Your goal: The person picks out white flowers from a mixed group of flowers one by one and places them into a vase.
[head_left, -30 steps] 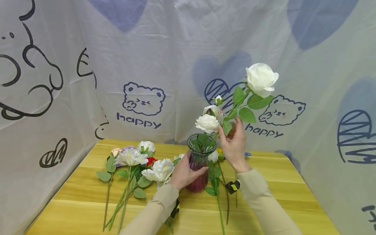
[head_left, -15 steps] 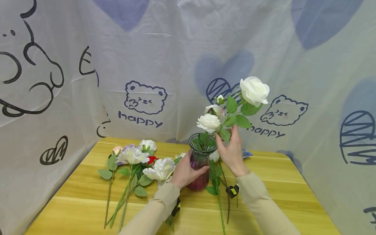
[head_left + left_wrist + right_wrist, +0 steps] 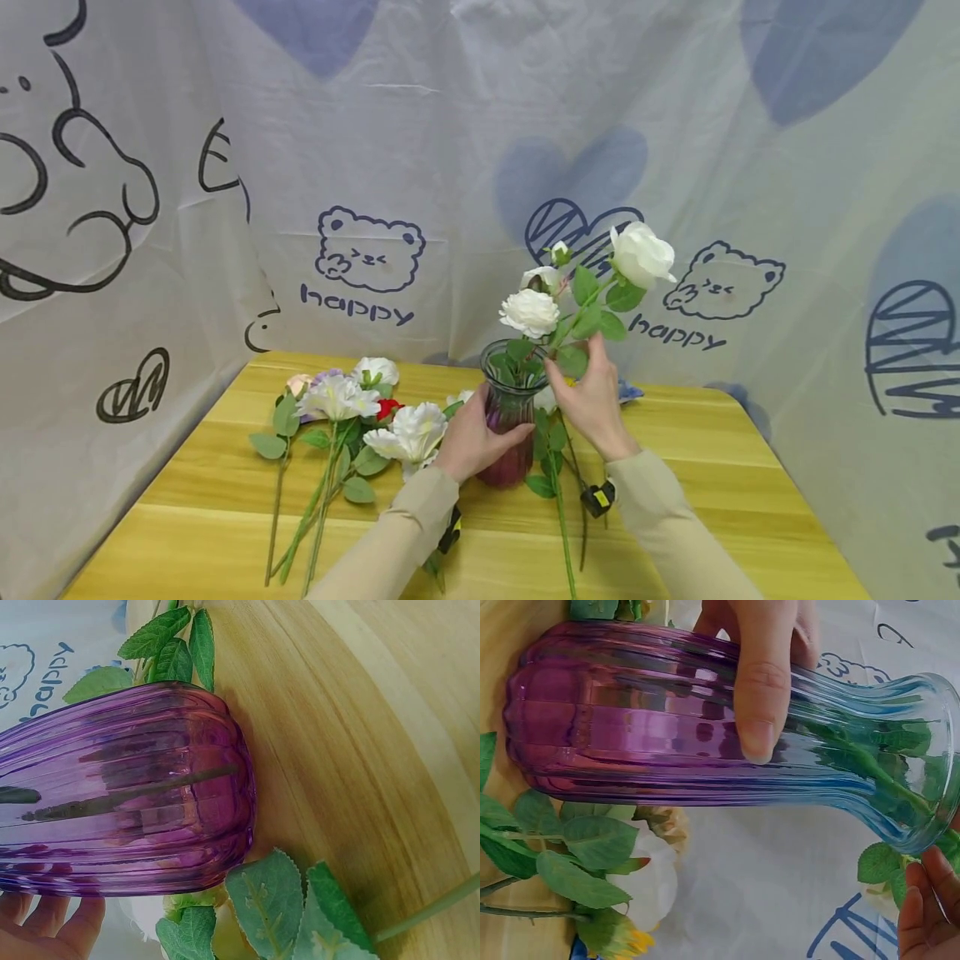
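Note:
A ribbed glass vase (image 3: 508, 471), clear at the flared rim and purple below, stands upright on the table. My left hand (image 3: 474, 442) grips its side, with the thumb across the front in the right wrist view. My right hand (image 3: 596, 408) pinches the leafy stem of a large white rose (image 3: 642, 256) right beside the rim. The rose leans up and to the right, its stem running down into the vase. A ruffled white flower (image 3: 530, 313) and a small white bud (image 3: 559, 252) also rise from the vase. Through the purple glass (image 3: 172, 750), a dark stem reaches almost to the bottom.
Several artificial flowers lie on the wooden table (image 3: 187, 500) at left, among them white blooms (image 3: 337, 398) and a red flower (image 3: 387, 409). Green stems (image 3: 561, 525) lie right of the vase, with a yellow flower (image 3: 626, 941) near them. A printed cloth (image 3: 465, 167) hangs behind.
The large white rose has moved down and slightly left as my right hand lowered toward the vase rim. My left hand and the vase have stayed in place.

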`<state>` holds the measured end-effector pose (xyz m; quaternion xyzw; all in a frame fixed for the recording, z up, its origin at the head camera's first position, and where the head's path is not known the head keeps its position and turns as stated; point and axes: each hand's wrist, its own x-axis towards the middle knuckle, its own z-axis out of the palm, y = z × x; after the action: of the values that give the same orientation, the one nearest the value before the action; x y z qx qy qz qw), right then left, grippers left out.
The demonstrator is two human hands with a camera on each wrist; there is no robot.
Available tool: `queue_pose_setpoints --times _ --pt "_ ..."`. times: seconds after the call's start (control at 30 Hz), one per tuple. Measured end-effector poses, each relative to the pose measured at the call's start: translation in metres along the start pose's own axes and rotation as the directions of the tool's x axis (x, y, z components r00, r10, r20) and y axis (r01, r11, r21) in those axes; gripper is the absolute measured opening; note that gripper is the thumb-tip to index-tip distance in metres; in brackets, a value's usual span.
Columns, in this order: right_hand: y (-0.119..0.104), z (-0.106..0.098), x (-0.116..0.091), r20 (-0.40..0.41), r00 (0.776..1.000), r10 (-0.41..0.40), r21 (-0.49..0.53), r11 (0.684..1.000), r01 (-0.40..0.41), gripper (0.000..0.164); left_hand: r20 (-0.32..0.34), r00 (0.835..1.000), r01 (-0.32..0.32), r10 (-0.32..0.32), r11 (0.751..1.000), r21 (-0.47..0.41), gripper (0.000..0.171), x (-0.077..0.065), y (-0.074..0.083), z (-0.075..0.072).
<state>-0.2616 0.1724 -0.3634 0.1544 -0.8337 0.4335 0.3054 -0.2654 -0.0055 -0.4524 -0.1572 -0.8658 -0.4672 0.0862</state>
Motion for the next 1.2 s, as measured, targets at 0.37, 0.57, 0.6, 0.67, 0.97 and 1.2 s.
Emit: queue_pose_setpoints --times 0.37,0.57,0.6,0.67,0.97,1.2 --pt "0.004 -0.003 -0.007 0.055 0.998 0.0 0.026 1.0 -0.001 0.035 0.002 1.0 0.002 -0.002 1.0 -0.009 0.083 0.0 0.0 0.0" --pt "0.007 -0.004 -0.009 0.058 0.998 -0.04 0.039 0.999 0.038 0.024 0.003 1.0 0.004 -0.004 1.0 -0.021 0.083 0.0 0.0 -0.001" --pt "0.008 -0.004 -0.01 0.059 0.997 -0.048 0.041 0.998 0.046 0.021 0.002 1.0 0.003 -0.003 1.0 -0.022 0.083 0.0 0.001 -0.001" --pt "0.007 -0.005 -0.01 0.06 0.996 -0.059 0.051 0.997 0.056 0.016 0.002 1.0 0.005 -0.005 1.0 -0.024 0.083 0.0 0.001 -0.001" --pt "0.002 -0.006 -0.009 0.087 0.995 0.042 0.117 0.992 -0.052 0.025 0.003 1.0 0.01 -0.01 1.0 -0.016 0.085 -0.001 0.001 -0.001" --pt "-0.005 -0.002 0.001 0.023 0.989 0.148 0.258 0.954 -0.149 0.025 -0.001 1.0 0.005 -0.005 1.0 -0.008 0.086 -0.001 0.0 -0.001"
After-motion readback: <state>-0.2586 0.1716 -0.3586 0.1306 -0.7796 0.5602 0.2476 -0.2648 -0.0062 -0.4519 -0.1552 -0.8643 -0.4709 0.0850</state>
